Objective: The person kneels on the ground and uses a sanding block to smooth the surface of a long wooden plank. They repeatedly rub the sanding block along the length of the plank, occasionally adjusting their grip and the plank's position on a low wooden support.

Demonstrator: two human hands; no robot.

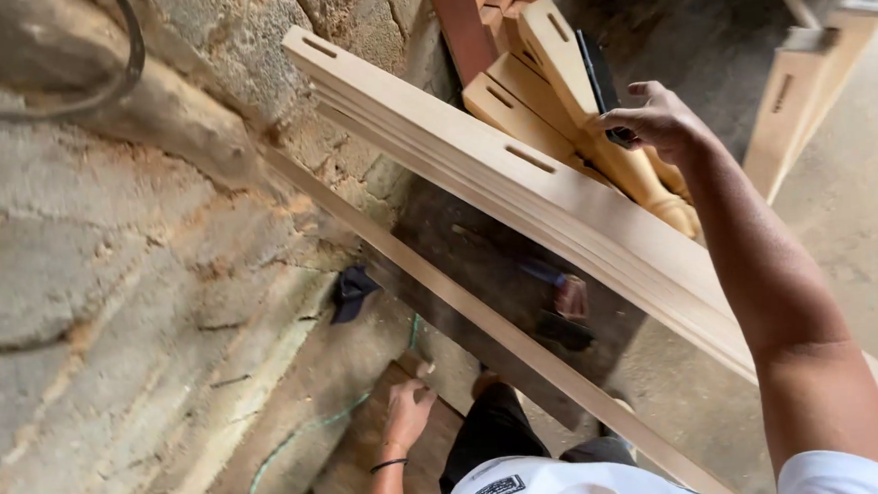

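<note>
My right hand [655,118] reaches up and forward and grips a flat black tool [600,80] over a stack of pale wooden pieces [540,66] with slots cut in them. Just below it, several long slotted boards [516,188] lean against the rough stone wall [110,274]. My left hand [408,411] hangs low near the floor with its fingers apart. It holds nothing and hovers by a brown board [360,462] lying at the foot of the wall. A black band circles that wrist.
A thin long strip of wood [483,320] leans diagonally under the boards. A dark cloth [353,292], a green cord [299,435] and a brush-like tool [562,301] lie on the dusty floor. More slotted boards [792,108] stand at the upper right.
</note>
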